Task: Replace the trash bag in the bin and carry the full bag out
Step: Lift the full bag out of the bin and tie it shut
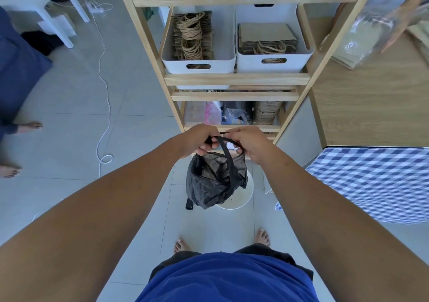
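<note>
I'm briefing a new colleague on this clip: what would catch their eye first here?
Dead centre, the left hand and right hand grip the handles of a black trash bag, lifted above a white bin on the tiled floor. Behind them stands a wooden shelf with white boxes of paper bags. A blue checked cloth lies at right.

head cam | wide-angle, looks steeply down, forward | close over hands | shelf [234,79] ahead
</note>
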A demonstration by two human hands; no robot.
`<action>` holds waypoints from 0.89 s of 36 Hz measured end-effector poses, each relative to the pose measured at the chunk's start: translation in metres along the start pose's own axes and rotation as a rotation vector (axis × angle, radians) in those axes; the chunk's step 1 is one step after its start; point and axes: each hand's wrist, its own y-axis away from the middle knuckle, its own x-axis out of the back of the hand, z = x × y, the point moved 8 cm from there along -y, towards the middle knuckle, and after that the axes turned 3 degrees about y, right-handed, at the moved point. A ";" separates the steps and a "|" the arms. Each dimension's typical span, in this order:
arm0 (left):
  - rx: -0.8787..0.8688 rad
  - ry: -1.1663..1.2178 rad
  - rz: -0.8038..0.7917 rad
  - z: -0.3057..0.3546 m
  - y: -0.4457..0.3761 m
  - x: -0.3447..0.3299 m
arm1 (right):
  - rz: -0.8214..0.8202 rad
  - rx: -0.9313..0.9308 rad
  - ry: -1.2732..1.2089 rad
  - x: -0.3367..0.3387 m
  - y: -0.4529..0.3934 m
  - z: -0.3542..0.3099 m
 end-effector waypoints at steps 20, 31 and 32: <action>-0.040 0.189 0.265 0.013 -0.003 0.023 | -0.003 0.112 -0.346 0.003 0.000 -0.016; 0.049 0.240 0.319 0.003 -0.002 0.021 | 0.069 0.496 0.464 -0.007 0.010 -0.044; 0.059 0.260 0.342 0.002 -0.001 0.023 | 0.079 0.540 0.595 -0.011 0.011 -0.046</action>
